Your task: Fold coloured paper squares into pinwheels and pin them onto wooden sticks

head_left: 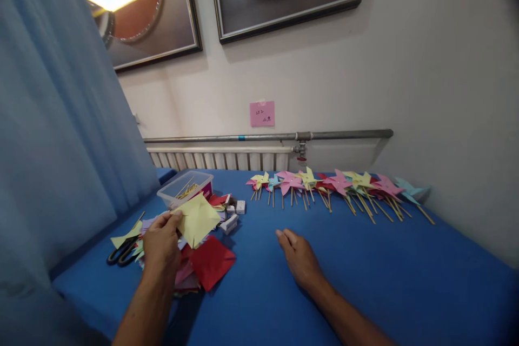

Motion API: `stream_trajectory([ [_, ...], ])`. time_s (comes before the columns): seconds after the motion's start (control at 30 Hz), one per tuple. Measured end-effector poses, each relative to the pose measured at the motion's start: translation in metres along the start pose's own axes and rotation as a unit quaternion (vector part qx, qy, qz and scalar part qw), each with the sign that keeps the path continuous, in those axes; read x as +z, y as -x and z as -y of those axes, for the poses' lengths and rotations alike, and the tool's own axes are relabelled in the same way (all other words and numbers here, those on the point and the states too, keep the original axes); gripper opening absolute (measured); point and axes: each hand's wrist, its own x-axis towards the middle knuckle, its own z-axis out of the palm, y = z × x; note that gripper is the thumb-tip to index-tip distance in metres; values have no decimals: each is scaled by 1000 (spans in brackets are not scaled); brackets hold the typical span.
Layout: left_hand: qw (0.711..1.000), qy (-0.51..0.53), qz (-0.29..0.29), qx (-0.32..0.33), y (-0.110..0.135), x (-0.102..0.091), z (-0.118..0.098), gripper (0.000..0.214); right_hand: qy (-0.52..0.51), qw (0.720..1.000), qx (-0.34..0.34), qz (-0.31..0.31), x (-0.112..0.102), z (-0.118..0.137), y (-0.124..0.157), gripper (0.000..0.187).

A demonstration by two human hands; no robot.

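Note:
My left hand (162, 240) pinches a pale yellow paper square (198, 220) by its left corner, with slits running in from the corners. Beneath and beside it lies a heap of coloured paper, with a red paper square (213, 263) at its right. Black-handled scissors (122, 251) lie partly under the paper, left of my hand. My right hand (299, 259) is closed over the blue table, fingers curled, and nothing shows in it. Finished paper pinwheels (340, 182) on thin sticks lie in a row along the back right.
A clear plastic box (205, 181) with thin sticks stands behind the paper heap. Small white boxes (230, 224) are beside it. The blue table (259, 303) meets a wall with a pipe (344, 134) and radiator (243, 160). A blue curtain (60, 146) hangs at left.

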Motion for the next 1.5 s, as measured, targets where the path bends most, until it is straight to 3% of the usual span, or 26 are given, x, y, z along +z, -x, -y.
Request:
stream_trajectory([
  [0.1,1000,-24,3,-7,0,14,3,33,-16,1000,1,-7,0,-1,0,44],
  [0.2,997,-52,63,-8,8,33,9,32,-73,997,25,-1,1,0,0,44],
  [0.3,970,-154,159,100,32,61,18,26,-207,975,74,31,1,5,-1,45],
  [0.4,898,-257,227,277,70,94,31,17,-398,907,129,54,-6,13,-3,51],
  [0.5,770,-280,307,485,106,122,48,23,-541,823,136,103,-22,20,-6,53],
  [0.57,675,-279,342,591,123,131,61,24,-583,796,121,105,-33,22,-10,50],
  [0.6,638,-276,357,624,129,134,67,22,-592,790,119,100,-38,21,-12,49],
  [0.67,591,-268,388,654,135,134,78,19,-597,786,130,91,-44,16,-15,45],
  [0.77,566,-246,444,650,136,127,86,21,-594,786,159,59,-43,6,-19,36],
  [0.83,578,-222,473,627,133,121,86,21,-594,786,171,24,-38,0,-21,32],
  [0.87,601,-211,473,609,130,119,84,21,-594,784,177,11,-36,-2,-22,30],
  [0.97,727,-209,404,514,117,116,81,18,-590,787,182,-9,-32,-4,-21,29],
  [1.07,845,-243,347,327,99,122,83,15,-569,804,171,7,-31,0,-18,32],
  [1.13,885,-235,366,165,89,127,89,19,-554,815,166,30,-29,4,-15,37],
  [1.23,899,-159,407,-2,82,132,96,22,-532,828,167,55,-24,8,-11,44],
  [1.5,915,-53,374,-142,90,134,90,33,-480,862,161,13,-21,1,-12,50],
])
